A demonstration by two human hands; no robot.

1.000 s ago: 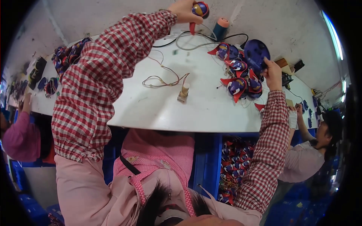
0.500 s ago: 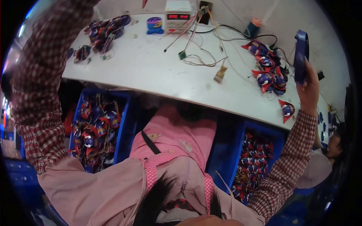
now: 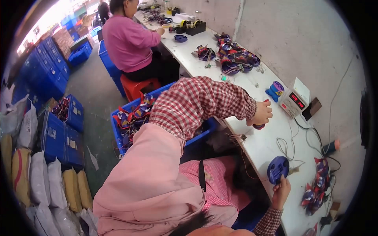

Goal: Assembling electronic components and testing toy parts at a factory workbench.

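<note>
My left hand (image 3: 261, 113) is above the white table, its fingers closed over a small red and purple part (image 3: 258, 126) that shows mostly below the palm. Thin wires (image 3: 238, 137) hang near it at the table's front edge; whether they belong to that part I cannot tell. Closer to me, my right hand (image 3: 281, 192) pinches the lower end of a dark blue oval plastic piece (image 3: 278, 169) with openings in its face. This piece is held up over the table, its face turned toward me.
Heaps of purple and red wired parts (image 3: 236, 57) lie farther along the table (image 3: 252, 92), with more parts (image 3: 317, 188) at right. A power supply (image 3: 294, 103) stands by the wall. A blue bin (image 3: 118, 135) of parts sits beneath my left arm; a co-worker (image 3: 128, 41) sits beyond.
The view has swung left, bringing the co-worker, floor and bins into sight. My left hand, out of sight before, now shows with a red and purple part. My right hand still holds the blue piece.
</note>
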